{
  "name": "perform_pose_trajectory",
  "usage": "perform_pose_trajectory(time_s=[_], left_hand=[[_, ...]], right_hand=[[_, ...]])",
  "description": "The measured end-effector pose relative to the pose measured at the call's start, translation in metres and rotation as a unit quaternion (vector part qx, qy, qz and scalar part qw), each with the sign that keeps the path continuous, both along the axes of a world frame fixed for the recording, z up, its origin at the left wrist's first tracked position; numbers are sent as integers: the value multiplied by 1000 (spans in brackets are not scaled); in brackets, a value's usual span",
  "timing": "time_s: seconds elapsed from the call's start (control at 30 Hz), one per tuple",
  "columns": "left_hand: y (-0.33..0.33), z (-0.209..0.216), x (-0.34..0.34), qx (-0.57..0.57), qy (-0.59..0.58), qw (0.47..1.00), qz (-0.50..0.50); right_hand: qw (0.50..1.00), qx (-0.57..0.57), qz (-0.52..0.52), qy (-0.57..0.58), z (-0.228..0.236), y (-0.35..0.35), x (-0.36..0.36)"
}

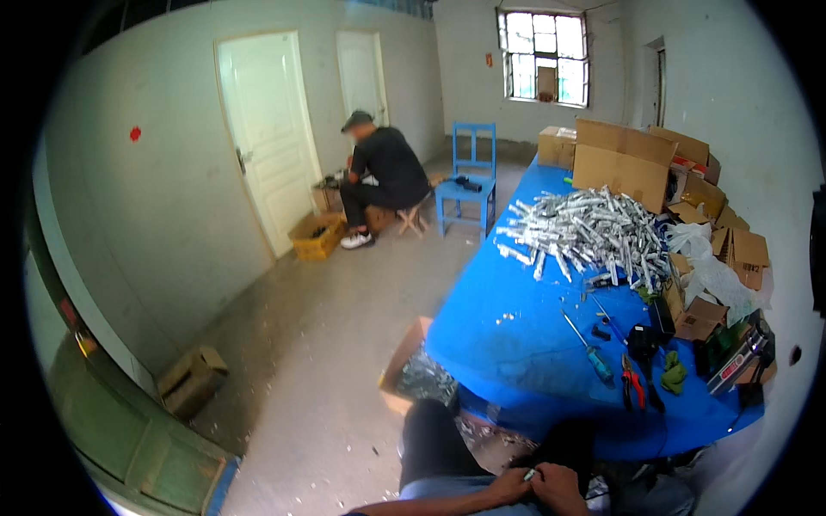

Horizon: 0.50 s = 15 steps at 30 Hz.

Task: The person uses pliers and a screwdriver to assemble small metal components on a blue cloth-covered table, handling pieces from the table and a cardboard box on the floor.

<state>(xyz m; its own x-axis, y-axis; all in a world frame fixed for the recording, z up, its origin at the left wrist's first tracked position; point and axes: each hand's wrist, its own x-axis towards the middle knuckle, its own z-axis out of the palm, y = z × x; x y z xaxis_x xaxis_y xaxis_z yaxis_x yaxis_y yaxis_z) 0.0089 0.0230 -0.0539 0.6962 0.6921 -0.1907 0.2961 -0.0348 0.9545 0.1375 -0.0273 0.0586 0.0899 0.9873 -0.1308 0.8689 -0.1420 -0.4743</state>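
My left hand [508, 487] and my right hand [557, 488] meet over my lap at the lower edge, fingers closed. Between their fingertips is a small whitish piece [529, 475], too small to tell its kind. In front of me and to the right, on a blue-covered table [490, 344], lie a screwdriver with a teal handle [600, 365], red-handled pliers [632, 383] and a black tool [642, 344]. A crumpled green cloth [674, 375] is beside them. Farther back spreads a heap of slim, silvery-wrapped sticks [594, 232].
Cardboard boxes [624, 159] and clear plastic bags [718, 279] crowd the table's right and far side. By its near left corner stands an open carton [400, 378] of dark pieces. A co-worker [387, 168] sits near a yellow crate [315, 241] and a blue chair [469, 189].
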Motion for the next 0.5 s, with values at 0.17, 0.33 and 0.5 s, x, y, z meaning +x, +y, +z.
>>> perform_pose_trajectory(time_s=[0.17,0.33,0.5], left_hand=[[-7,26,-3,-56,-1,998,-6],[-10,-20,3,-12,-5,1000,-12],[-12,34,0,36,23,998,35]], right_hand=[[998,28,55,-4,9,-3,6],[994,12,-4,107,9,-1,13],[988,76,19,131,-11,-5,25]])
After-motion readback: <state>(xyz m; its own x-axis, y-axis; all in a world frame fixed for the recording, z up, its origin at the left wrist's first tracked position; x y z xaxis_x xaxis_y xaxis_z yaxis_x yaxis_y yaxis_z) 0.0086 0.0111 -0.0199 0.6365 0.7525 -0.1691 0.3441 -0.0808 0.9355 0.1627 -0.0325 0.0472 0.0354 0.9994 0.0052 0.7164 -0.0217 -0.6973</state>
